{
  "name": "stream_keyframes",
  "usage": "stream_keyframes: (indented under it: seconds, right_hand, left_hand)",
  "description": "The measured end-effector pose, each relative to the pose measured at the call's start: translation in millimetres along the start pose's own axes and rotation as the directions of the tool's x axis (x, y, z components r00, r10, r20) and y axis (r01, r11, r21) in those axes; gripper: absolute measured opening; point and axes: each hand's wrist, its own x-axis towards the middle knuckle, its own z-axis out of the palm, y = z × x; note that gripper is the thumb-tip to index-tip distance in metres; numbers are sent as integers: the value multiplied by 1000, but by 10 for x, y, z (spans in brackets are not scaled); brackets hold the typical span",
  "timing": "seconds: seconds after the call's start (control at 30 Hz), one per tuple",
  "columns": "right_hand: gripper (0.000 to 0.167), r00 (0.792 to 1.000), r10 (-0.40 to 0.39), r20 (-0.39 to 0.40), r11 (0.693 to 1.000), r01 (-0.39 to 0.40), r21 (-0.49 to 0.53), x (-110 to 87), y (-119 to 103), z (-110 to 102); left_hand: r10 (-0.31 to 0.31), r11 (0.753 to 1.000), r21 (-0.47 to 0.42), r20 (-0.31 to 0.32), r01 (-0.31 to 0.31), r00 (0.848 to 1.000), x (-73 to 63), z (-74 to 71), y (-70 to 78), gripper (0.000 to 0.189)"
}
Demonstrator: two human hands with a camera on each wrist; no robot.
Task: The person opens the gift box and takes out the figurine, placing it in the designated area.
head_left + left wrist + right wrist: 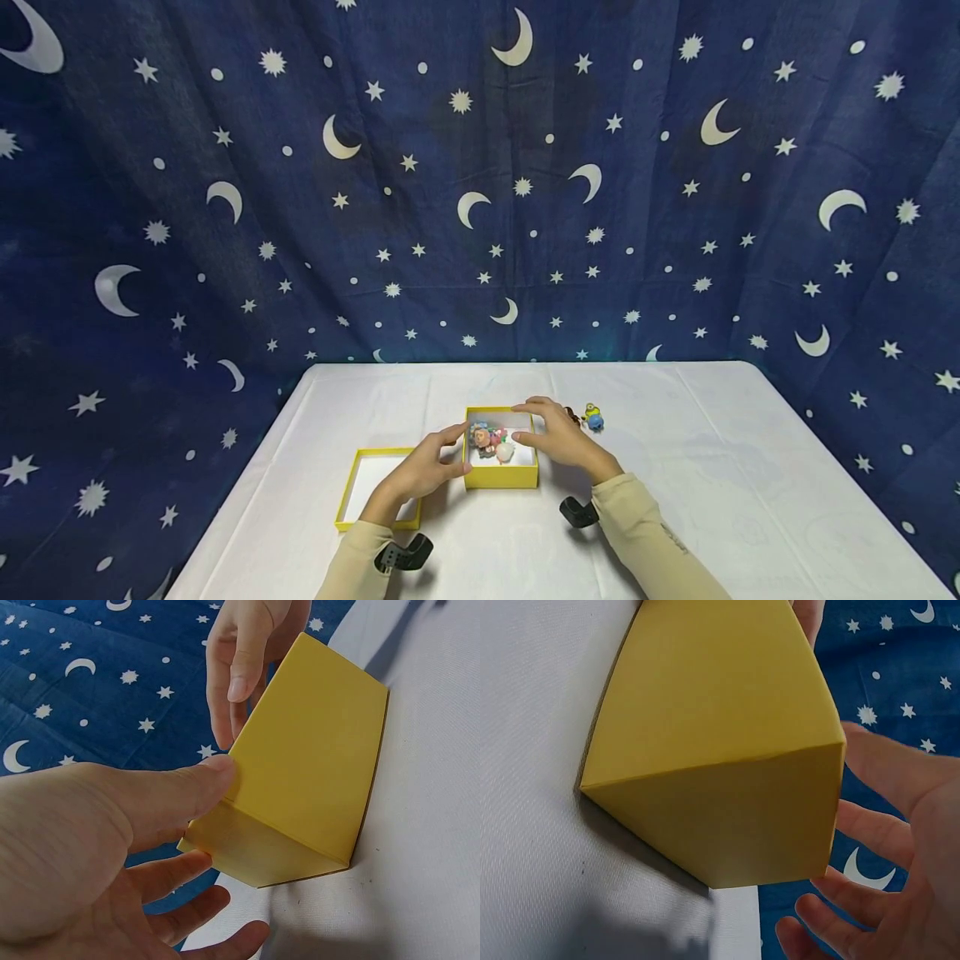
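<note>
A yellow open-topped box (501, 477) with a white inside stands on the table, holding several small toy figures (491, 442). My left hand (426, 469) is at its left side, fingers spread; in the left wrist view the thumb tip rests at the top corner of the yellow box (315, 742). On the opposite side is my right hand (558, 435), fingers apart and reaching the right rim. The right wrist view shows its thumb and fingertips right at the edge of the box (712, 690). Neither hand holds a figure.
Left of the box lies its yellow-rimmed lid (367, 487), white inside up, partly covered by my left forearm. A yellow and blue toy figure (593, 418) stands beyond my right hand, beside a dark brown one (573, 416) partly hidden. A starry blue curtain (480, 217) hangs behind the white table (675, 467).
</note>
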Motion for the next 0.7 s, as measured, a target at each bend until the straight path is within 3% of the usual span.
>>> stream_keyframes:
  seconds: [0.37, 0.7]
  right_hand:
    - [51, 995, 27, 93, 1000, -27, 0, 70, 13, 49]
    - [47, 995, -21, 102, 1000, 23, -15, 132, -19, 92]
  left_hand:
    - [-16, 1000, -11, 9, 16, 1000, 13, -22, 32, 69]
    - [-28, 1000, -14, 12, 28, 1000, 4, -17, 27, 69]
